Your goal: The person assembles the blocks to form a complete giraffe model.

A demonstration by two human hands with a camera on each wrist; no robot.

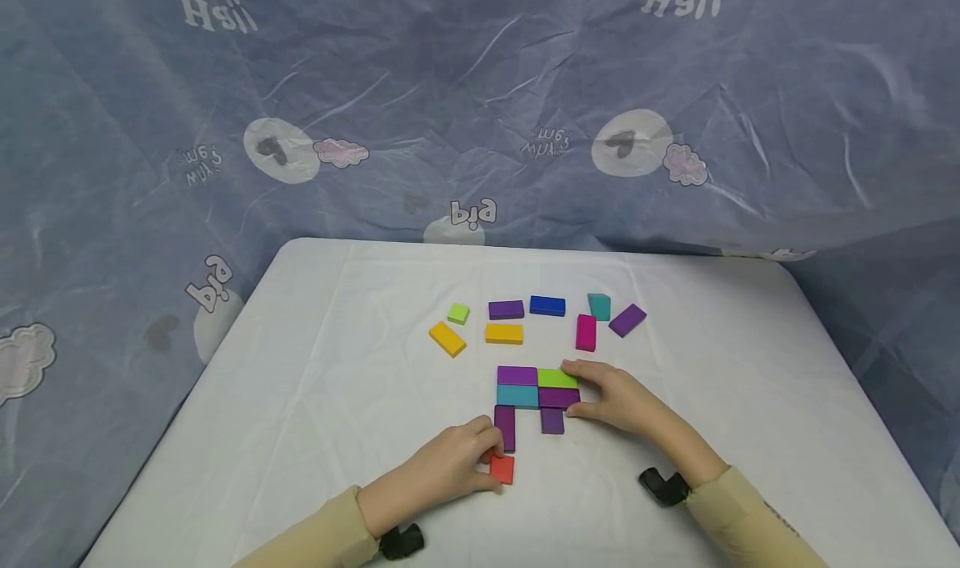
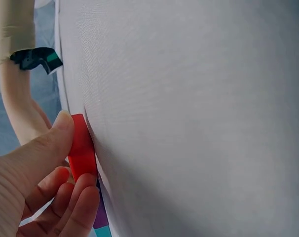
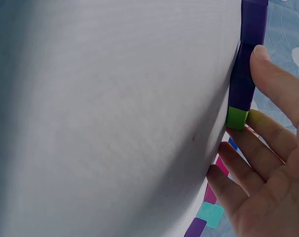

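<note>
My left hand [image 1: 456, 458] pinches a red block [image 1: 502, 469] between thumb and fingers; in the left wrist view the red block [image 2: 82, 148] stands against the white cloth. Just beyond it lies an upright purple block [image 1: 505, 429], below a group made of a purple block [image 1: 517, 375], a teal block [image 1: 517, 396], a green block [image 1: 557, 378] and another purple block [image 1: 558, 397]. A small purple block [image 1: 552, 421] adjoins the group's lower right. My right hand [image 1: 618, 395] rests at the group's right side, fingers fairly straight, touching the green block [image 3: 237, 118] and purple pieces.
Loose blocks lie farther back: a yellow block [image 1: 447, 339], another yellow block [image 1: 504, 334], a small green block [image 1: 458, 314], a blue block [image 1: 547, 305], a magenta block [image 1: 587, 333], a teal piece [image 1: 599, 306] and purple ones. White cloth covers the table [image 1: 337, 401].
</note>
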